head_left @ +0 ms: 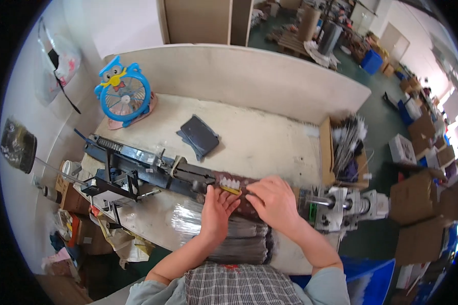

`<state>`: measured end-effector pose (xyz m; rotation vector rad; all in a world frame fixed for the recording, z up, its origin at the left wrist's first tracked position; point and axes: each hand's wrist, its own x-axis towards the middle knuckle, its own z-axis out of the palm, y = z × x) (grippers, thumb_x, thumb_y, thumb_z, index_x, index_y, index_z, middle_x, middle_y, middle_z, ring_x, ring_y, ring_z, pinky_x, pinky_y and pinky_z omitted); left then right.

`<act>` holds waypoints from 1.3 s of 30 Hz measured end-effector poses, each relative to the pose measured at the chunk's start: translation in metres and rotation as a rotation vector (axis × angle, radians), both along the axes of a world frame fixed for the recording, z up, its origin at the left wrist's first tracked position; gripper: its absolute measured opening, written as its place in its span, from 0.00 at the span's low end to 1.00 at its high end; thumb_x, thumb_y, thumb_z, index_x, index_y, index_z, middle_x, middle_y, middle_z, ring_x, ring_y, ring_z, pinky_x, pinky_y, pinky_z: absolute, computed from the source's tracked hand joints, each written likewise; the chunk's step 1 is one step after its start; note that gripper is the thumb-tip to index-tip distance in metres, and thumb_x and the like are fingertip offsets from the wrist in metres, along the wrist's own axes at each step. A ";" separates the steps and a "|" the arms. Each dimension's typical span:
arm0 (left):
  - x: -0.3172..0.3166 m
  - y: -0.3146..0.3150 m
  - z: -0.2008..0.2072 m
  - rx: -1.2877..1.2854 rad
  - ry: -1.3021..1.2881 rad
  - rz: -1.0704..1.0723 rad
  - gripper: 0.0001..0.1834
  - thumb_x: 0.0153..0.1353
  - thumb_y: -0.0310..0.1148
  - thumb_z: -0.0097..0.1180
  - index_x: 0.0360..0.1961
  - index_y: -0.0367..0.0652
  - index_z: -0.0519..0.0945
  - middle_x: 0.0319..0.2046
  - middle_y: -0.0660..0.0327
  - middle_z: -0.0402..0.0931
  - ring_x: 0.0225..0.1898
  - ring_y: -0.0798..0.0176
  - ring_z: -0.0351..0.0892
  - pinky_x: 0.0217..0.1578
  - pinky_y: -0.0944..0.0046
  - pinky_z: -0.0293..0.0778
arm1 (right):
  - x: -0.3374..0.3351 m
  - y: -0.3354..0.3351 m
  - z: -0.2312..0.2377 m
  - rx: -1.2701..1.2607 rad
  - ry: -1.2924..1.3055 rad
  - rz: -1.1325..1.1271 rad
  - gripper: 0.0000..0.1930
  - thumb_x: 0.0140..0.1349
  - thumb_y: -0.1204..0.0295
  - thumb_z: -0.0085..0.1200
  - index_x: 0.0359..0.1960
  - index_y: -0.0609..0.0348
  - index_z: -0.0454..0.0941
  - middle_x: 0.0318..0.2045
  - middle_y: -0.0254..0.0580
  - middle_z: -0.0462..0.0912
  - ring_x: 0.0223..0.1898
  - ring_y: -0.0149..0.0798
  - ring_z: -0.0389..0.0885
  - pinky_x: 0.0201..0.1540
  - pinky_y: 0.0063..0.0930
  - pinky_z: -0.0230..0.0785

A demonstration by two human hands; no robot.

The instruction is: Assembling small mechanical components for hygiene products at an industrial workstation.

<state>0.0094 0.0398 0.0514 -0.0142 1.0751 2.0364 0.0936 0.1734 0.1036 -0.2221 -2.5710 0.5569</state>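
A long dark bench machine (190,172) lies across the table in front of me. On its brown middle section sit several small white pieces (230,182) beside a narrow yellow strip (231,190). My left hand (217,212) is palm up at the near edge of that section, fingers stretched out just below the strip. From the right, my right hand (275,201) reaches over the machine with thumb and fingers drawn together; what they hold, if anything, is too small to make out. Bundles of thin strands in clear plastic (241,243) lie between me and the machine.
A metal mechanism with a spring (348,207) stands at the machine's right end. A dark flat pad (199,137) and a blue owl-shaped fan (125,94) are farther back. At the right, a cardboard box (326,152) holds thin strands. A low panel (249,76) borders the table's back.
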 end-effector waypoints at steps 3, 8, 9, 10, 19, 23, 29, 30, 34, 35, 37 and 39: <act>0.006 -0.011 -0.006 -0.027 -0.022 -0.047 0.28 0.67 0.49 0.38 0.60 0.39 0.60 0.57 0.54 0.65 0.56 0.57 0.67 0.56 0.58 0.62 | 0.010 -0.002 0.005 -0.006 0.069 0.019 0.10 0.53 0.70 0.57 0.36 0.56 0.79 0.30 0.34 0.80 0.38 0.40 0.76 0.39 0.34 0.69; -0.019 -0.066 -0.017 -0.224 0.140 -0.021 0.23 0.60 0.35 0.51 0.56 0.38 0.66 0.48 0.52 0.74 0.48 0.58 0.76 0.45 0.60 0.73 | 0.040 -0.009 -0.022 -0.256 -0.179 0.086 0.10 0.55 0.67 0.57 0.38 0.54 0.79 0.28 0.38 0.79 0.28 0.42 0.79 0.29 0.32 0.72; -0.029 -0.084 -0.026 -0.239 0.165 0.099 0.24 0.60 0.36 0.52 0.56 0.40 0.66 0.48 0.54 0.74 0.46 0.60 0.76 0.42 0.63 0.72 | 0.045 -0.010 -0.030 -0.260 -0.241 0.101 0.09 0.56 0.67 0.55 0.38 0.53 0.79 0.29 0.37 0.78 0.29 0.43 0.80 0.29 0.33 0.73; -0.041 -0.101 -0.038 -0.319 0.088 0.271 0.24 0.60 0.38 0.51 0.57 0.42 0.65 0.48 0.57 0.74 0.44 0.61 0.75 0.41 0.64 0.72 | 0.049 -0.011 -0.037 -0.278 -0.310 0.077 0.09 0.57 0.66 0.54 0.37 0.53 0.80 0.31 0.36 0.78 0.31 0.43 0.80 0.31 0.33 0.73; -0.163 -0.355 -0.116 -0.228 0.104 1.093 0.15 0.55 0.47 0.61 0.32 0.48 0.77 0.25 0.70 0.76 0.23 0.76 0.73 0.21 0.78 0.69 | 0.046 -0.010 -0.051 -0.182 -0.537 0.126 0.07 0.58 0.68 0.49 0.32 0.50 0.80 0.31 0.35 0.77 0.34 0.43 0.78 0.35 0.37 0.72; -0.170 -0.350 -0.117 -0.300 -0.042 1.110 0.18 0.54 0.49 0.61 0.33 0.46 0.77 0.26 0.69 0.78 0.24 0.75 0.75 0.22 0.77 0.71 | 0.050 -0.006 -0.052 -0.192 -0.592 0.012 0.06 0.58 0.71 0.48 0.31 0.50 0.79 0.31 0.36 0.77 0.34 0.42 0.78 0.35 0.36 0.72; -0.095 -0.235 -0.110 -0.116 -0.078 0.825 0.13 0.62 0.39 0.50 0.37 0.40 0.74 0.35 0.57 0.76 0.40 0.60 0.78 0.46 0.59 0.76 | 0.055 -0.003 -0.056 -0.146 -0.428 -0.030 0.05 0.58 0.71 0.47 0.32 0.50 0.77 0.27 0.37 0.77 0.30 0.44 0.78 0.30 0.37 0.71; -0.089 -0.224 -0.129 0.034 -0.137 0.728 0.11 0.62 0.37 0.49 0.38 0.40 0.74 0.37 0.56 0.76 0.44 0.58 0.77 0.48 0.56 0.75 | 0.055 -0.002 -0.056 -0.157 -0.398 -0.030 0.05 0.58 0.71 0.48 0.33 0.51 0.77 0.26 0.37 0.77 0.30 0.44 0.78 0.29 0.37 0.71; -0.035 -0.099 -0.050 -0.032 -0.244 0.234 0.18 0.59 0.34 0.52 0.49 0.38 0.71 0.47 0.54 0.72 0.51 0.56 0.72 0.52 0.55 0.71 | 0.060 0.003 -0.058 -0.078 -0.357 0.011 0.07 0.53 0.74 0.50 0.35 0.52 0.76 0.25 0.36 0.76 0.28 0.42 0.79 0.28 0.37 0.71; -0.028 -0.074 -0.037 0.015 -0.115 0.083 0.19 0.59 0.34 0.52 0.50 0.38 0.69 0.48 0.54 0.72 0.51 0.56 0.72 0.53 0.55 0.68 | 0.065 0.005 -0.058 -0.082 -0.357 0.008 0.07 0.53 0.74 0.50 0.35 0.52 0.76 0.25 0.36 0.76 0.28 0.42 0.79 0.28 0.37 0.71; -0.019 -0.041 -0.044 -0.055 0.031 -0.169 0.15 0.58 0.31 0.53 0.45 0.39 0.70 0.43 0.56 0.73 0.48 0.59 0.72 0.48 0.60 0.68 | 0.072 0.006 -0.057 0.150 -0.327 0.041 0.11 0.49 0.75 0.52 0.37 0.54 0.75 0.26 0.37 0.74 0.26 0.40 0.78 0.27 0.36 0.71; 0.006 -0.011 -0.026 -0.285 -0.050 0.090 0.10 0.58 0.32 0.52 0.40 0.41 0.71 0.38 0.58 0.71 0.41 0.61 0.71 0.46 0.62 0.68 | 0.074 0.002 -0.048 0.174 -0.331 0.055 0.12 0.48 0.76 0.52 0.37 0.55 0.74 0.27 0.37 0.73 0.27 0.39 0.78 0.28 0.35 0.72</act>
